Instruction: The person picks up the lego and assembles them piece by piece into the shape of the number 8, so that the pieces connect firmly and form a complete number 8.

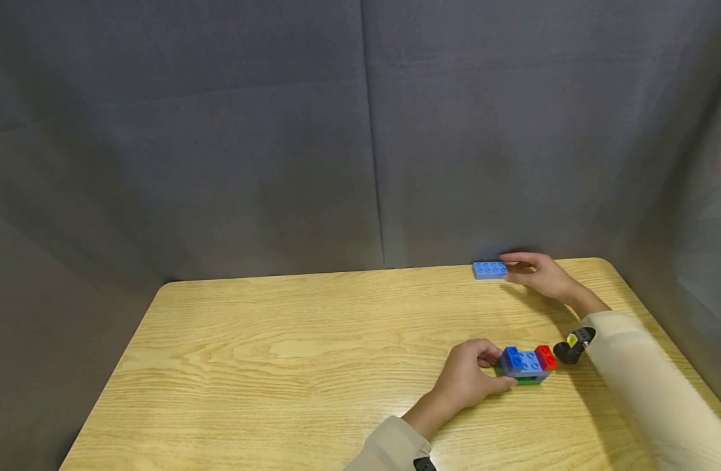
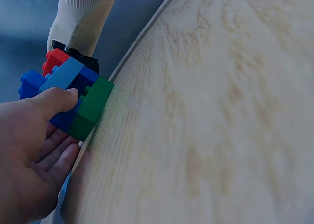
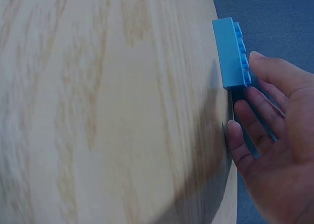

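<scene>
My left hand (image 1: 463,376) holds a small toy brick assembly (image 1: 528,362) at its left end, thumb on the near side and fingers behind. The assembly has green at the bottom, blue layers in the middle, and a dark blue and a red brick on top; its green brick (image 2: 93,108) shows in the left wrist view. Near the table's far edge lies a light blue brick (image 1: 490,270) with two rows of studs. My right hand (image 1: 540,275) is at that brick's right end, thumb and forefinger spread to either side. In the right wrist view, the thumb is close beside the blue brick (image 3: 229,54).
The wooden table (image 1: 266,366) has rounded far corners. A dark grey curtain (image 1: 248,163) hangs right behind its far edge and along both sides. The right wrist's black camera (image 1: 572,347) hangs close to the red brick's right side.
</scene>
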Demonstrator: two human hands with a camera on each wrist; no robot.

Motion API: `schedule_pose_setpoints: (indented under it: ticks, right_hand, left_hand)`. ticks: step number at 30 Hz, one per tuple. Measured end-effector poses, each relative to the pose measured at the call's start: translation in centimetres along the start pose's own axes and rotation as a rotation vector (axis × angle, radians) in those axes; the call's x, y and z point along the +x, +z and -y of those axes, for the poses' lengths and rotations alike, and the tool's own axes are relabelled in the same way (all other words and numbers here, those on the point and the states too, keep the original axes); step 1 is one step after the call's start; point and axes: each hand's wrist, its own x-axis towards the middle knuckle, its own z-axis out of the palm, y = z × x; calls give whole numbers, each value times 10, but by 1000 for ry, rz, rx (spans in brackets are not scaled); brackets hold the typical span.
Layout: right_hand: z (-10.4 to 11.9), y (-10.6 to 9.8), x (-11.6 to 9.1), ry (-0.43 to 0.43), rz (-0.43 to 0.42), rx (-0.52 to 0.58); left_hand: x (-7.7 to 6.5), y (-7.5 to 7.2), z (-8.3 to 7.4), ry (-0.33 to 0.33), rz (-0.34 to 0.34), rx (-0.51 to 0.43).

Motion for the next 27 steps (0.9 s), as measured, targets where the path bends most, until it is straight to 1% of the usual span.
schedule_pose_setpoints:
  ticks: [3,8,12,17,22,27]
  right_hand:
    - [0,4,1,3,-11,-2]
    - [-1,8,2,39,-17,4]
    - [-4,11,3,51,-31,-5]
    - [-2,15,5,34,-60,-49]
    - [-3,20,6,12,-90,-97]
    - [-3,22,8,6,-101,-115]
  left_hand:
    - [0,0,0,2,-4,10]
    - [0,0,1,8,-4,12]
    - [-1,0,1,17,-3,13]
    - [0,0,2,19,-7,12]
    - [0,1,1,0,-9,-1]
    - [1,0,1,-10,-11,-4]
